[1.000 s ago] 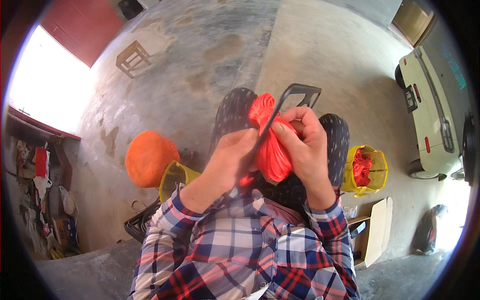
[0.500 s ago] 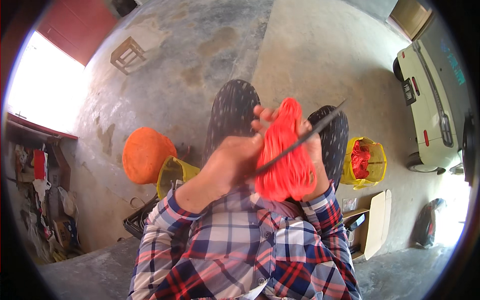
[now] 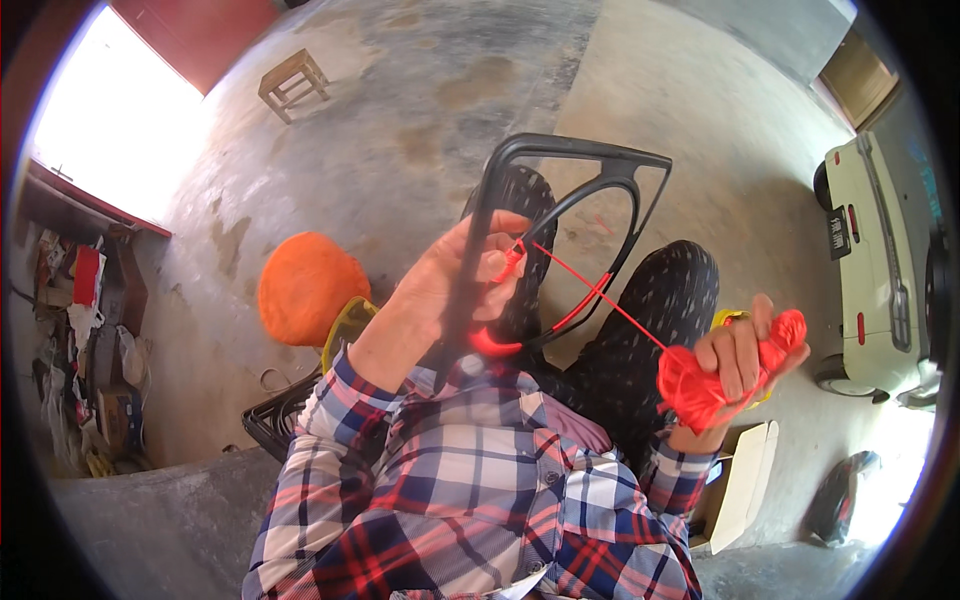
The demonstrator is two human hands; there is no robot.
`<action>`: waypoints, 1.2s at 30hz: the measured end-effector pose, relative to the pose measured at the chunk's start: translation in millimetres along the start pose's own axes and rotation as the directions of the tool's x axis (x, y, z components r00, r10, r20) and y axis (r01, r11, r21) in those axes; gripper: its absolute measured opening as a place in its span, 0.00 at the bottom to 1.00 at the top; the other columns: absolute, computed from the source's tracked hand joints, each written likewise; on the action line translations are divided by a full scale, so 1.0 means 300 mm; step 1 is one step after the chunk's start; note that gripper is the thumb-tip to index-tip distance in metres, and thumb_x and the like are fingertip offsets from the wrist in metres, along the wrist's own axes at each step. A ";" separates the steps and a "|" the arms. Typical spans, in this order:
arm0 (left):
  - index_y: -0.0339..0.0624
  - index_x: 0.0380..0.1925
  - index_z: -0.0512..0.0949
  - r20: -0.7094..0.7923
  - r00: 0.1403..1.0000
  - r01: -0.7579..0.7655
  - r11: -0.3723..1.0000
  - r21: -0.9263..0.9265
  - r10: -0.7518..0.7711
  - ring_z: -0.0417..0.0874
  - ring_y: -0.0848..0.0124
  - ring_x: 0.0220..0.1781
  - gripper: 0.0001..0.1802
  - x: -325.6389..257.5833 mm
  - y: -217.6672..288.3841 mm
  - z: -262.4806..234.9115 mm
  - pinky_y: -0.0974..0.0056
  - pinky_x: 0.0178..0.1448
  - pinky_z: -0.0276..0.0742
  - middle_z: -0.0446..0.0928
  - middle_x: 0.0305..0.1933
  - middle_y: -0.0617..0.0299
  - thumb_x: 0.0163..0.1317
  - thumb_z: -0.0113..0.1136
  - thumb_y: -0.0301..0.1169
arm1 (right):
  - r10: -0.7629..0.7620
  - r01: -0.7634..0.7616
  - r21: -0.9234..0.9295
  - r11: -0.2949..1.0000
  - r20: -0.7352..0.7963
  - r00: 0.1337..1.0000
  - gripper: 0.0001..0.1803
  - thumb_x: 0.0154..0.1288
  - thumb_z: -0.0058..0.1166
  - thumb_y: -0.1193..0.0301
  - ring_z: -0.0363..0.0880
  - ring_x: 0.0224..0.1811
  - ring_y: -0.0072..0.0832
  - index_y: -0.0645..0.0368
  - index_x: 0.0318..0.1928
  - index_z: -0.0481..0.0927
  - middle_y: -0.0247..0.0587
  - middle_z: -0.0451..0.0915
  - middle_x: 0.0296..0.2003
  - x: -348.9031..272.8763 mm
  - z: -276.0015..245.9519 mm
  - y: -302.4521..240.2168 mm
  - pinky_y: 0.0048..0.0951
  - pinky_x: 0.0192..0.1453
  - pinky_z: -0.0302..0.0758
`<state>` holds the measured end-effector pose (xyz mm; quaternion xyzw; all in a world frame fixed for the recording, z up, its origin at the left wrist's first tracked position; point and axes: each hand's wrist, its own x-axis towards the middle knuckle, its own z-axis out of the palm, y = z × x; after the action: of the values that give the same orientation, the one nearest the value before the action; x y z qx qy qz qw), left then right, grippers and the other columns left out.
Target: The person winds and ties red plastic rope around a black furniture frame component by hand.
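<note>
- Head view: the left hand [image 3: 455, 275] is closed around the left bar of a black plastic frame [image 3: 575, 160], fingers wrapped tight, holding it upright above the knees
- The frame is a stiff, open, roughly rectangular piece with an inner curved rib; it looks light and rigid, so I judge that a grip on one straight bar, as now, is enough to steady it
- The right hand [image 3: 740, 350] is clenched on a bundle of red cord [image 3: 700, 385], held off to the right, well apart from the frame
- A single taut strand [image 3: 600, 295] runs from the bundle up to the frame, where it is tied or looped just beside the left thumb; a short red wrapped stretch shows on the lower curve of the rib
- The cord looks thin, soft and light, likely a little slick; a loose bundle may tangle or slip, so a full fist around it, with the strand fed out between the fingers, seems the sound hold
- Around: an orange cushion-like mound [image 3: 310, 285] on the concrete floor [image 3: 400, 120] to the left, a yellow basket [image 3: 345, 325] touching its lower edge, a small wooden stool [image 3: 293, 80] far off, a pale vehicle [image 3: 875, 270] at the right
</note>
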<state>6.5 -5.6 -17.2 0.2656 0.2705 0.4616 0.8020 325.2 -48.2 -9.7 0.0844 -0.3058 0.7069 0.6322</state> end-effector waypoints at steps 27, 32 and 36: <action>0.39 0.39 0.80 0.222 0.957 0.226 0.960 -0.168 -0.186 0.84 0.68 0.31 0.14 -0.019 -0.053 0.105 0.69 0.35 0.79 0.82 0.33 0.59 0.61 0.60 0.39 | 0.273 -0.298 -0.044 0.954 -0.287 0.918 0.24 0.61 0.60 0.66 0.79 0.50 0.34 0.65 0.55 0.74 0.49 0.80 0.47 0.088 -0.123 0.303 0.34 0.58 0.74; 0.34 0.47 0.77 0.022 0.973 0.230 0.971 -0.071 -0.229 0.80 0.68 0.47 0.22 -0.038 -0.091 0.209 0.66 0.52 0.73 0.80 0.46 0.56 0.65 0.57 0.43 | 0.367 -0.372 -0.052 0.927 -0.075 0.927 0.32 0.59 0.63 0.56 0.75 0.57 0.43 0.65 0.57 0.72 0.54 0.71 0.60 0.114 -0.067 0.359 0.39 0.64 0.71; 0.37 0.42 0.78 0.042 0.985 0.164 0.982 0.091 -0.168 0.78 0.67 0.31 0.22 -0.036 -0.059 0.142 0.68 0.32 0.72 0.79 0.35 0.56 0.68 0.53 0.47 | 0.193 -0.188 0.049 0.981 -0.375 0.907 0.28 0.65 0.53 0.63 0.72 0.61 0.46 0.72 0.59 0.69 0.56 0.73 0.58 0.122 -0.133 0.325 0.47 0.67 0.67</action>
<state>41.3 -30.3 3.4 0.2884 0.2917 0.3740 0.8318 236.9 2.8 -54.6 -0.0798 -0.1811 0.7700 0.6066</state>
